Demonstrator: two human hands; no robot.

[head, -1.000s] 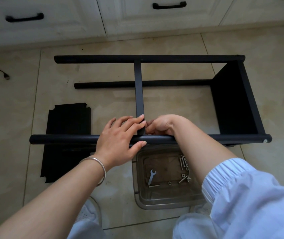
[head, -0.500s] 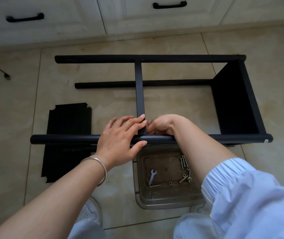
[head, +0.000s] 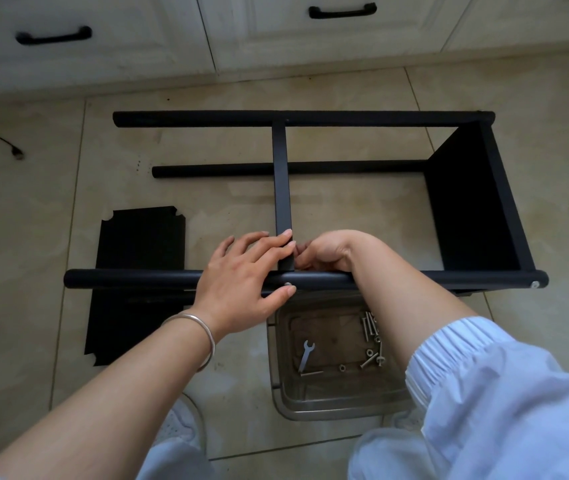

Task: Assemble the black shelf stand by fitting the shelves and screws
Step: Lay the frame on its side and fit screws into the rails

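Almost nothing is changing versus a second ago: both hands are staying at the same joint, frame barely shifting, so the step is probably still fastening this shelf's screw.

Stand point(head: 310, 118) is lying on its side on the floor point(head: 380, 209), long axis running left-right, open end pointing left, end shelf point(head: 466, 209) already fitted at right. Middle shelf point(head: 283, 188) is standing edge-on, crossing from far pole to near pole point(head: 130, 278).

Left hand point(head: 241, 275) is draping over the near pole, fingers straightish, pressing shelf edge, thumb beside a screw point(head: 287, 284). Right hand point(head: 324, 251) is curling behind the joint; what it's pinching, cannot tell.

Spare shelf point(head: 137, 271) is lying flat at left. Tray point(head: 331, 407) with wrench point(head: 305, 355) and bolts point(head: 371, 341) is sitting below the pole.
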